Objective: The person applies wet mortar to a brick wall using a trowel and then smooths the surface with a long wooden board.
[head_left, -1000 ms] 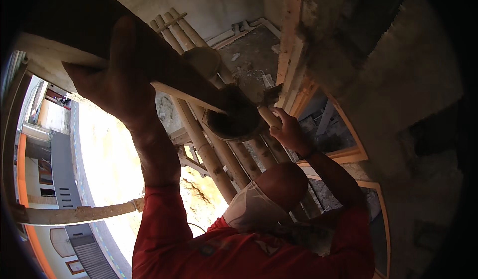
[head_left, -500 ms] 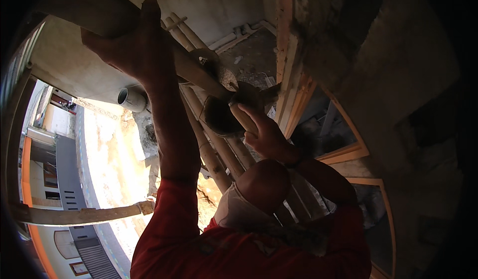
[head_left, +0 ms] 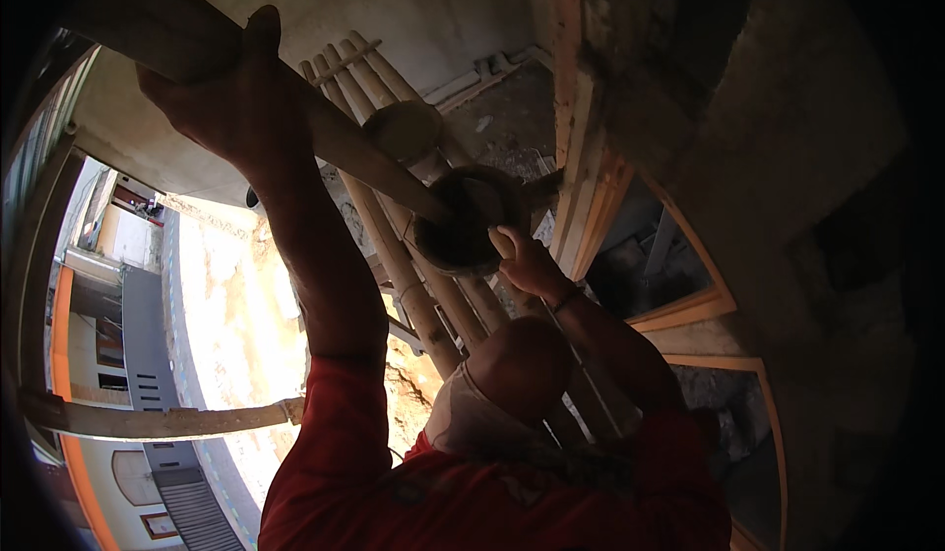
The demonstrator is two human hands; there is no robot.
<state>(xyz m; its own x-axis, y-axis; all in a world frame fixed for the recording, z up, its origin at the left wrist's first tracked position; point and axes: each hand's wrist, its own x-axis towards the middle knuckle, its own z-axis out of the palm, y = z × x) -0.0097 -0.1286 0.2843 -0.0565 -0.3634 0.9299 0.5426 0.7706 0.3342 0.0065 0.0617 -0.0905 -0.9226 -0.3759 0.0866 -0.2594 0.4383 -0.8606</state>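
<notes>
Board point(head_left: 349, 143) gripped in L hand point(head_left: 231, 118); shirt marks point(head_left: 524, 490) illeg.

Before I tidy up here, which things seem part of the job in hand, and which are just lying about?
In use:
board, in the left hand
tool handle, in the right hand
bucket beside it
bamboo poles underneath

Probably lying about:
pale scrap on the floor

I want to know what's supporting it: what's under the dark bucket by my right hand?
Bamboo poles pass beneath the bucket, showing beyond its rim. The stretch directly under it is covered, so I can't see how its base rests.
</notes>
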